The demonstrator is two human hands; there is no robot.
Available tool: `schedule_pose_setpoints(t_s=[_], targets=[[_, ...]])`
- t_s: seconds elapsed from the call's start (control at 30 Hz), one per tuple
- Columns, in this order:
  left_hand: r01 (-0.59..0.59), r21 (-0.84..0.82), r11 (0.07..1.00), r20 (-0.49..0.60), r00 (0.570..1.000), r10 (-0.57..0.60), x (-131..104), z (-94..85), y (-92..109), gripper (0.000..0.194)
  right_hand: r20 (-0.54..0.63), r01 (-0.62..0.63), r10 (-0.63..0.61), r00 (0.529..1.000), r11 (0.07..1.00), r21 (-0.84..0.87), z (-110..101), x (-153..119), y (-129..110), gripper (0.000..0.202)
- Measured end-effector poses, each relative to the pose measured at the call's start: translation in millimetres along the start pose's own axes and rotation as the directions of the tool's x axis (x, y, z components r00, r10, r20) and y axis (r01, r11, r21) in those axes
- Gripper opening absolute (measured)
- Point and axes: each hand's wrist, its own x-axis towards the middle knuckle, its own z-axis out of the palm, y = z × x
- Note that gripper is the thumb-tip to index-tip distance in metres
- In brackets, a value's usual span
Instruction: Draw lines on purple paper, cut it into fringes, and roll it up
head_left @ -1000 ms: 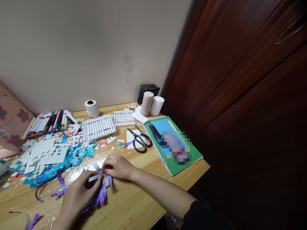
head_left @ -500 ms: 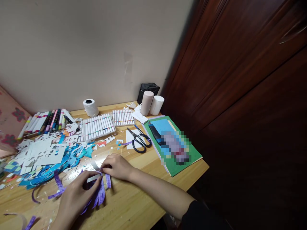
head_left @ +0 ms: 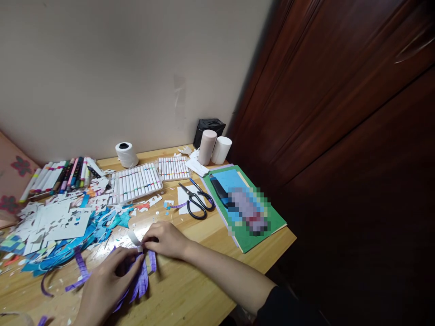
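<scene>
Near the table's front edge, my left hand [head_left: 110,278] is closed on purple paper strips [head_left: 142,281], thumb and fingers pinched at their upper end. My right hand [head_left: 166,240] meets it from the right, its fingers pinched at the same end of the strips. The strips fan out downward below both hands. A pale curled strip [head_left: 133,237] sticks up just behind the fingertips. What exactly lies between the fingertips is partly hidden. More purple strips [head_left: 81,267] lie on the table left of my left hand.
Black-handled scissors [head_left: 197,203] lie on white paper behind my right hand. Paper scraps [head_left: 61,226] cover the left side. Beyond them are marker sets [head_left: 139,183] and a white thread spool [head_left: 127,155]. At right lies a green sheet [head_left: 248,240], beside a dark wooden cabinet [head_left: 340,158].
Both hands still pinch the purple strips, and my left fingers have closed nearer to the right fingertips. The white piece seen inside my left grip is now mostly covered. The view shifts slightly.
</scene>
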Motion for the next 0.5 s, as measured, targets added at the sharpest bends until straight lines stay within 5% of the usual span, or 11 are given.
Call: schedule_pose_setpoints(t_s=[0.23, 0.5], targets=[[-0.044, 0.088, 0.995, -0.010, 0.999, 0.045, -1.9, -2.6, 3.8, 0.038, 0.003, -0.046, 0.046, 0.999, 0.997, 0.064, -5.2, -0.4, -2.0, 0.015], [-0.260, 0.212, 0.942, 0.018, 0.965, 0.263, -1.1, -5.7, -5.1, 0.036, 0.023, -0.085, 0.083, 0.996, 0.984, 0.157, -9.2, -1.1, -0.7, 0.018]])
